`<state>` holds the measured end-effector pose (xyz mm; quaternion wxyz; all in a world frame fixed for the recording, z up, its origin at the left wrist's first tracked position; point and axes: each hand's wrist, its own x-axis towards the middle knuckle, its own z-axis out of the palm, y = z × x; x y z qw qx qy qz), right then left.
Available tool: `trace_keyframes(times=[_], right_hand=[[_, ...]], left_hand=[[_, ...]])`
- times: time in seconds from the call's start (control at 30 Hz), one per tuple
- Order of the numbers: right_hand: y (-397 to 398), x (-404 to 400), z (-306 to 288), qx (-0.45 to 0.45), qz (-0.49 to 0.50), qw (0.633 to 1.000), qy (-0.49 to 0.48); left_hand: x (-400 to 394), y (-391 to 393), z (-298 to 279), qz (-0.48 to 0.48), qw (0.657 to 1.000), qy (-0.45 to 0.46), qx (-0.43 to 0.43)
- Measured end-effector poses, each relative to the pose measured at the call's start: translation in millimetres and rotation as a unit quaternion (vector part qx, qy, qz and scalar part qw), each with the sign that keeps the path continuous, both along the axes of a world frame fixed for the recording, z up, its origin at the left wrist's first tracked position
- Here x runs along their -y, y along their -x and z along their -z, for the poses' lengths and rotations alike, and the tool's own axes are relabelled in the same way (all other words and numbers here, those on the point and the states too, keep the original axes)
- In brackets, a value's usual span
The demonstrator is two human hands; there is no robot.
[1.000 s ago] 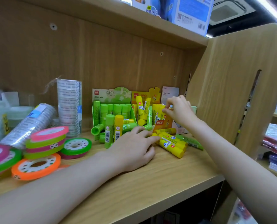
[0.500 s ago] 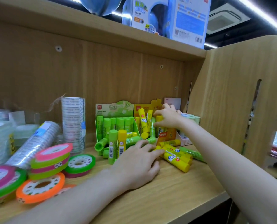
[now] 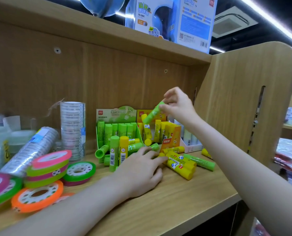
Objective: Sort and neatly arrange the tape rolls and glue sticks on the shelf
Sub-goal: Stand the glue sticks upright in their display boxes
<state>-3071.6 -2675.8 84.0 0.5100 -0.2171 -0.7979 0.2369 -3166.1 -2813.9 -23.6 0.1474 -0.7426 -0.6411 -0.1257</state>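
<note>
Now, right hand (image 3: pixel 177 106): I pinch a green glue stick (image 3: pixel 153 113) above the yellow box (image 3: pixel 173 133).
Left hand (image 3: pixel 140 171): fingers loosely spread, flat on the shelf (image 3: pixel 184 198).

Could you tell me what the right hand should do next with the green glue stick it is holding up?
Probably carry it left and stand it in the green display box. The right hand pinches the green glue stick above the yellow display box, which holds yellow sticks, while the green box beside it holds upright green ones.
</note>
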Motion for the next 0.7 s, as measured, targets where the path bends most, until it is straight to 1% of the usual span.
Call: trace_keyframes(times=[0.07, 0.17, 0.2, 0.23, 0.3, 0.37, 0.43, 0.47, 0.57, 0.63, 0.7], right_hand=[[12, 6, 10, 0.012, -0.05, 0.996, 0.078], [28, 9, 32, 0.049, -0.084, 0.986, 0.134], [32, 8, 37, 0.077, -0.073, 0.987, 0.122], [33, 7, 39, 0.12, -0.045, 0.988, 0.09], [33, 5, 38, 0.195, 0.023, 0.981, 0.003], [29, 3, 33, 0.202, 0.067, 0.975, -0.06], [27, -3, 29, 0.197, 0.083, 0.972, -0.099], [26, -7, 28, 0.214, 0.078, 0.968, -0.108], [31, -13, 31, 0.31, 0.058, 0.942, -0.113], [36, -12, 34, 0.309, 0.05, 0.943, -0.111], [38, -11, 37, 0.266, 0.035, 0.958, -0.102]], left_hand=[[0, 0, 0, 0.001, 1.0, 0.0, -0.002], [-1, 0, 1, 0.0, 1.0, -0.001, -0.006], [-1, 0, 1, -0.003, 1.0, 0.0, -0.005], [-1, 0, 1, -0.007, 1.0, 0.001, -0.005], [-1, 0, 1, -0.013, 1.0, -0.005, -0.019], [0, -1, 1, -0.018, 0.999, -0.015, -0.036], [0, -1, 0, -0.027, 0.999, -0.013, -0.039], [0, -1, 0, -0.033, 0.999, -0.007, -0.039], [2, -3, -2, -0.042, 0.999, 0.013, -0.031], [3, -2, -2, -0.042, 0.999, 0.02, -0.025], [2, -2, -2, -0.042, 0.999, 0.018, -0.023]])
